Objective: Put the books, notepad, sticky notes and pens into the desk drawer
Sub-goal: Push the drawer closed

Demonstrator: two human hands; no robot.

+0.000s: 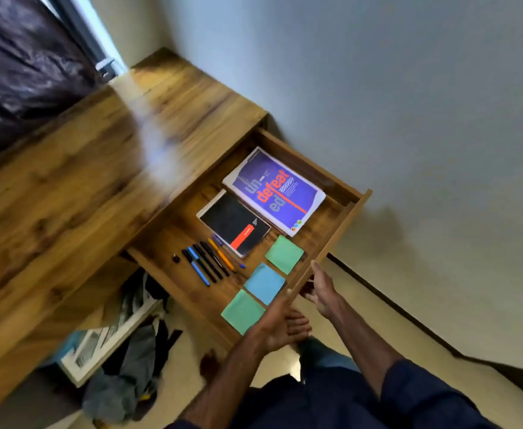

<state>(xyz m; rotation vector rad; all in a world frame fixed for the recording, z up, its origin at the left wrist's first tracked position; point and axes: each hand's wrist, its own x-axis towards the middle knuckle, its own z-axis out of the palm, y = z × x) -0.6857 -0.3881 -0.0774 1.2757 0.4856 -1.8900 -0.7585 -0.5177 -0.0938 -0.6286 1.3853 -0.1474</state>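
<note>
Wood-grain brown desk drawer (pixel 167 239) is standing pulled out in the head view, and everything the task names is lying inside it. A purple paperback book with orange lettering (pixel 274 191) is sitting toward the drawer's 1 o'clock end. A black notebook with a red label (pixel 233 222) is lying at its 8 o'clock. A row of black, blue and orange pens (pixel 207 261) is lying at 8 o'clock from that. Three square sticky-note pads, green (pixel 285 253), blue (pixel 264 283) and green (pixel 243 311), are running along the inside of the plank-like drawer front (pixel 340 230).

The right hand (pixel 322 289) is pinching that front, thumb on the top edge, fingers on the outer face. The left hand (pixel 277 328) is touching it at 7 o'clock from the right. I cannot tell whether its fingers are curling round the edge.

Judging from this, closing the drawer is the step remaining. Both hands should be pushing evenly toward 10 o'clock, so the drawer is not skewing. A slow push should be stopping the pens from rolling. The thumb should be coming off the top edge before it reaches the wooden desk top (pixel 68 196).

Motion blur and a pale glare streak are smearing the desk top. The drawer's rear part is hiding beneath it, as are any runners. No handle is showing. One pen is tucking partly under the notebook. A small black cap-like piece (pixel 176 259) beside the pens is too small to identify. Small print on the covers is unreadable.
</note>
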